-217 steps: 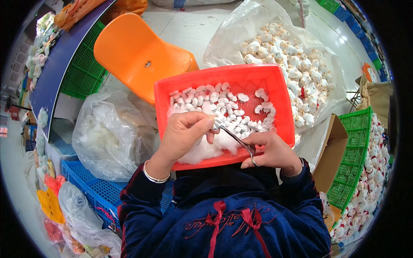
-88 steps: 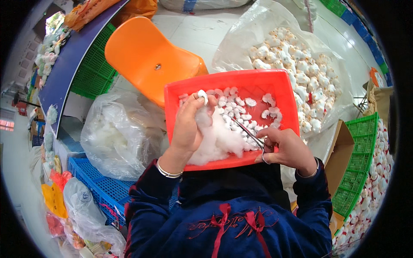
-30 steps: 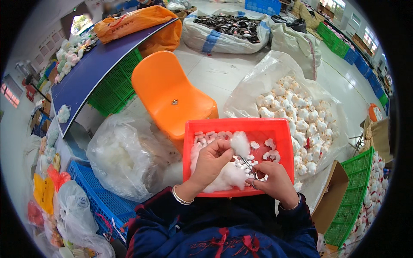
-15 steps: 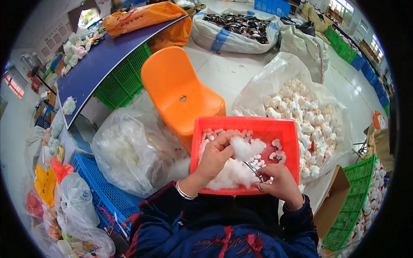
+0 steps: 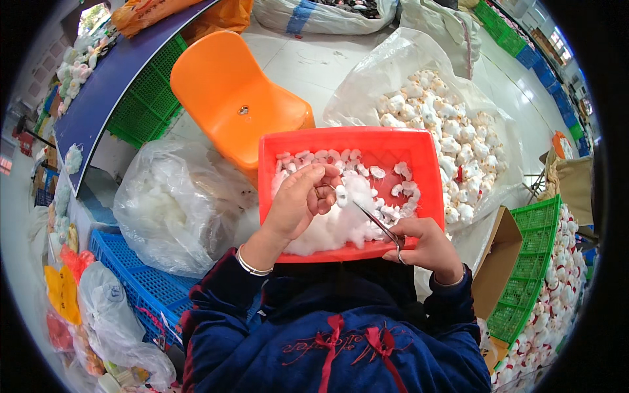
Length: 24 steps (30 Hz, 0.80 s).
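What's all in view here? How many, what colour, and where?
Tray: 1, red, centre
Small pieces: many, white, in tray
Fluff heap: 1, white, tray's near side
Held piece: 1, white, left hand
Scissor-handled tool: 1, silver, right hand
Chair: 1, orange, beyond tray
Fluff bag: 1, clear, left of tray
Open bag: 1, clear, beyond tray, right
Stuffed pieces: many, mostly white, in open bag
Table: 1, blue, far left
Crate: at least 1, blue, near left
Mesh crates: several, green, under table and right
Cardboard box: 1, brown, right
Striped sack: 1, white and blue, top
Sleeves: 2, navy, below tray
Left hand: 1, bare, over tray
Right hand: 1, bare, tray's near right corner
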Tool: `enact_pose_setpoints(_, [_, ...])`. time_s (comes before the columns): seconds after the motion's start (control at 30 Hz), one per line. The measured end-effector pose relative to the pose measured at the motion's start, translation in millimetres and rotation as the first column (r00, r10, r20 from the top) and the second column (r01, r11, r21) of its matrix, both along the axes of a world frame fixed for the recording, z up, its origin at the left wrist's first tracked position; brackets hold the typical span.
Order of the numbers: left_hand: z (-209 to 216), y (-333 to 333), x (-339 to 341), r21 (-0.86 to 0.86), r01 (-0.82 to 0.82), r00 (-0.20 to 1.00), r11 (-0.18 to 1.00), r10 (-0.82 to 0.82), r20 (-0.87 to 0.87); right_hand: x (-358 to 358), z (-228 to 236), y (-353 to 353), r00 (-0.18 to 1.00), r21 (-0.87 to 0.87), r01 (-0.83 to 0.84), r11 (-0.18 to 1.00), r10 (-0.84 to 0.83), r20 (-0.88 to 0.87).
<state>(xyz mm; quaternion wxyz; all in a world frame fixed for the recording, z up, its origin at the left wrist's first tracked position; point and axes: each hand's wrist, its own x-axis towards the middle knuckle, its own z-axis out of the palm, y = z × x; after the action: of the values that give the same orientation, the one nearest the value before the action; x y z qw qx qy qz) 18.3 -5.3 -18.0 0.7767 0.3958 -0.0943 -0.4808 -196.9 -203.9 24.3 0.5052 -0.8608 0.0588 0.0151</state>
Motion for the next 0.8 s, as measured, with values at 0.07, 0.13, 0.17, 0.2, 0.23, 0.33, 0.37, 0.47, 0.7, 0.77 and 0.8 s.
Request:
enact_pose_setpoints(0.07, [0, 0, 0, -0.004, 0.023, 0.998, 1.000, -0.022, 0.065, -5, -2, -3, 1.000, 0.020, 0.005, 1.000, -0.005, -0.009])
enact_pose_setpoints(0.13, [-3, 0, 2, -0.011, 0.044, 0.994, 0.999, -0.043, 0.097, -7, -1, -5, 0.999, 0.028, 0.036, 0.999, -0.035, -0.028])
enact_pose_setpoints(0.17, [-4, 0, 3, -0.014, 0.054, 0.992, 0.998, -0.052, 0.113, -8, -1, -6, 0.998, 0.032, 0.050, 0.998, -0.049, -0.038])
enact_pose_setpoints(0.2, [-3, 1, 3, -0.003, 0.065, 0.993, 0.998, -0.065, 0.100, -10, -1, -7, 0.997, 0.030, 0.056, 0.998, -0.055, -0.048])
enact_pose_setpoints(0.23, [0, 1, 3, 0.010, 0.078, 0.993, 0.997, -0.078, 0.089, -12, -3, -9, 0.997, 0.032, 0.063, 0.998, -0.061, -0.055])
enact_pose_setpoints(0.33, [-4, 3, 8, 0.022, 0.082, 0.991, 0.996, -0.084, 0.101, -14, -2, -12, 0.992, 0.026, 0.106, 0.994, -0.104, -0.065])
enact_pose_setpoints(0.37, [-5, 3, 10, 0.022, 0.078, 0.990, 0.997, -0.080, 0.113, -17, -3, -14, 0.990, 0.023, 0.124, 0.992, -0.123, -0.064])
enact_pose_setpoints(0.47, [3, 6, 15, 0.178, -0.035, 0.936, 0.983, -0.030, 0.349, -22, -2, -24, 0.984, -0.001, 0.173, 0.985, -0.173, -0.052])
enact_pose_setpoints(0.7, [33, -4, 20, 0.393, 0.018, 0.466, 0.919, -0.356, 0.810, -38, 15, -52, 0.963, -0.066, 0.268, 0.961, -0.270, -0.023])
enact_pose_setpoints(0.77, [32, -16, 21, 0.486, 0.079, 0.310, 0.870, -0.485, 0.818, -37, 15, -55, 0.964, -0.070, 0.264, 0.962, -0.266, -0.007])
enact_pose_setpoints(0.8, [32, -24, 20, 0.533, 0.103, 0.226, 0.840, -0.541, 0.810, -36, 16, -55, 0.965, -0.072, 0.263, 0.962, -0.264, 0.000])
